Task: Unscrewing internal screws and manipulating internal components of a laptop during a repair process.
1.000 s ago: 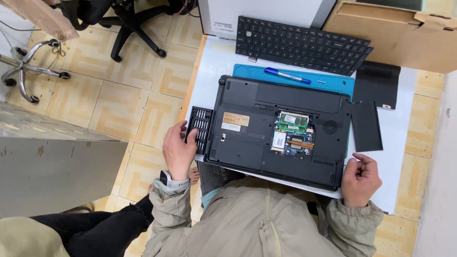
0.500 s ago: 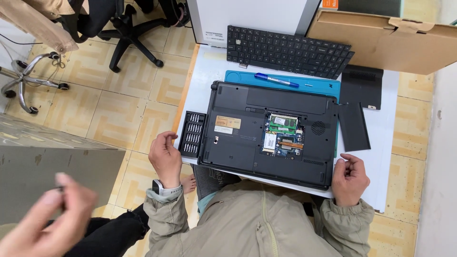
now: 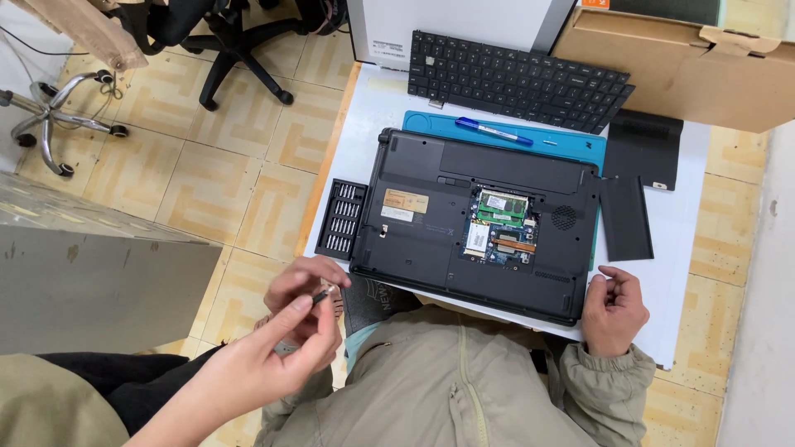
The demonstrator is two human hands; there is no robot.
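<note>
Well, laptop [image 3: 464,223] flipped, bottom panel off.

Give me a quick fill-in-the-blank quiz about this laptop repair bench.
1. The pen lies on a ___ mat.
2. The bit set sits on the ___ side of the laptop.
3. The big box at the table's far right is made of ___.
4. The right hand rests by the laptop's near ___ corner.

Missing words: blue; left; cardboard; right.

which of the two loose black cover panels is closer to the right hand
The long narrow panel beside the laptop's edge; the right hand rests just below it. The squarer panel lies farther up.
</note>
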